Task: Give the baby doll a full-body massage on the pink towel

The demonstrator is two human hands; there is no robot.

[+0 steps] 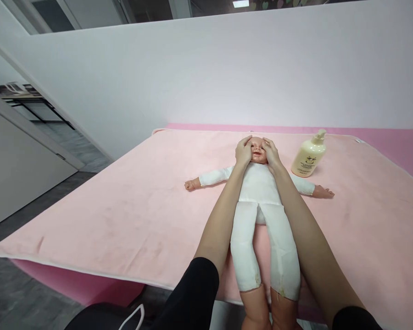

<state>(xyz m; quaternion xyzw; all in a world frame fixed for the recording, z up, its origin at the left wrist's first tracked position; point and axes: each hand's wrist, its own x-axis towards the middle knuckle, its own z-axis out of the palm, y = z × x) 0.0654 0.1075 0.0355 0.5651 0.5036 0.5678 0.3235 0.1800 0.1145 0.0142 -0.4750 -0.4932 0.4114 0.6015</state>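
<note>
Head view: both hands (257,151) cup doll's head (259,150) (doll lies face up).

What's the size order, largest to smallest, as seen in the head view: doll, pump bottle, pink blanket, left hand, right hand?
1. Pink blanket
2. Doll
3. Pump bottle
Left hand and right hand: smallest, too alike to rank.
</note>
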